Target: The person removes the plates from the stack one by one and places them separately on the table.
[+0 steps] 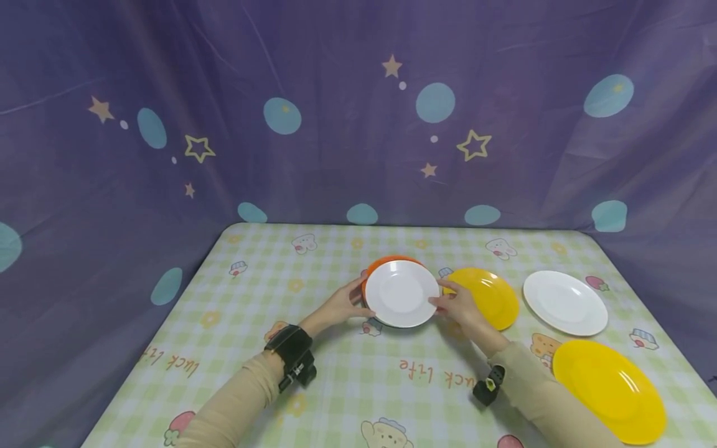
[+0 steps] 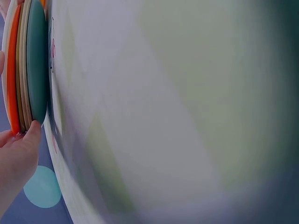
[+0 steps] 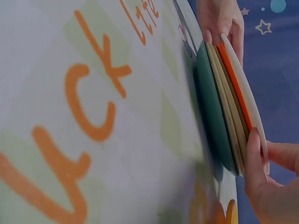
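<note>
A stack of round plates (image 1: pixel 401 294) lies between both hands near the table's middle, white on top and orange peeking out behind. From the left wrist the dark green bottom plate (image 2: pixel 37 60) shows, with tan ones between it and the orange plate (image 2: pixel 13 70). My left hand (image 1: pixel 348 303) grips the stack's left edge; in its wrist view the hand (image 2: pixel 21 151) touches the green and orange rims. On the opposite side my right hand (image 1: pixel 459 306) pinches the white plate's rim; in the right wrist view this hand (image 3: pixel 273 186) has fingers on both faces of the white plate (image 3: pixel 247 88).
Right of the stack lie a yellow plate (image 1: pixel 493 298) and a white plate (image 1: pixel 564 303), with a larger yellow plate (image 1: pixel 610 392) nearer the front. A green checked cloth (image 1: pixel 269 267) covers the table, and a purple curtain (image 1: pixel 347 155) hangs behind it.
</note>
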`<action>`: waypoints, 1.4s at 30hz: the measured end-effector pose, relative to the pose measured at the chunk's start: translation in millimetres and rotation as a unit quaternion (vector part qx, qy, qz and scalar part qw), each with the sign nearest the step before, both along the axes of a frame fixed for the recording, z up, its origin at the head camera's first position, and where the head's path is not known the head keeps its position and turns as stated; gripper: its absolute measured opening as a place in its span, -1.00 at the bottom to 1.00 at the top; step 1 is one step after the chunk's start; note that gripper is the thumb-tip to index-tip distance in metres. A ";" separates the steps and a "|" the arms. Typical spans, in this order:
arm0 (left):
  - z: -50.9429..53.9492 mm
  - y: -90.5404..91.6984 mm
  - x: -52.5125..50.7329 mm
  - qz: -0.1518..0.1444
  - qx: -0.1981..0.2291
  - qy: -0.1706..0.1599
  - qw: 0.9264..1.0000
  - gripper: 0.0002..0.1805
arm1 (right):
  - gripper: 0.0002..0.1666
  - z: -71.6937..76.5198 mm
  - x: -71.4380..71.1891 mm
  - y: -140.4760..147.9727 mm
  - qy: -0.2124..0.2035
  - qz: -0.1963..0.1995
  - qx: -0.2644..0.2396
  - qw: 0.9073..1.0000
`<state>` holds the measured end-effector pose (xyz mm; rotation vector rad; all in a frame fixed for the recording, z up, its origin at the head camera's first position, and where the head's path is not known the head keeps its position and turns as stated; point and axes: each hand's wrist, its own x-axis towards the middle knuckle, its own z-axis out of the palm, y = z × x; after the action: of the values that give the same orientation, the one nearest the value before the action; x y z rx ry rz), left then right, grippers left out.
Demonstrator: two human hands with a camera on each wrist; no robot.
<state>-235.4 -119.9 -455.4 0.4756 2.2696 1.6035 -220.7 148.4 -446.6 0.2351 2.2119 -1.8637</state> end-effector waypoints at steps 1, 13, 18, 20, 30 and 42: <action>0.5 0.0 0.5 0.001 -0.001 -0.001 1.000 0.04 | -0.31 0.4 0.2 0.6 -0.004 -0.003 -0.001 1.000; 18.7 -0.1 7.9 -0.017 0.015 -0.019 1.000 0.01 | -0.36 8.4 3.6 7.8 -0.008 0.001 -0.015 1.000; 28.5 0.9 14.0 -0.026 0.010 -0.012 1.000 -0.01 | -0.33 14.6 8.9 11.7 -0.001 0.014 -0.021 1.000; 28.8 1.1 14.3 -0.029 0.014 -0.009 0.999 -0.02 | -0.33 15.6 9.4 14.5 -0.002 0.017 -0.011 1.000; 24.8 -0.1 13.0 -0.034 0.032 -0.003 0.999 -0.04 | -0.34 17.9 8.8 33.6 -0.001 0.042 0.035 0.998; 25.1 0.1 12.9 -0.023 0.016 -0.008 1.000 -0.04 | -0.26 23.3 14.5 60.7 -0.005 0.091 0.066 0.994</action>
<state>-222.5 -119.7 -430.3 0.5164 2.2084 1.6181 -206.2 209.1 -423.3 0.0627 2.2683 -1.6230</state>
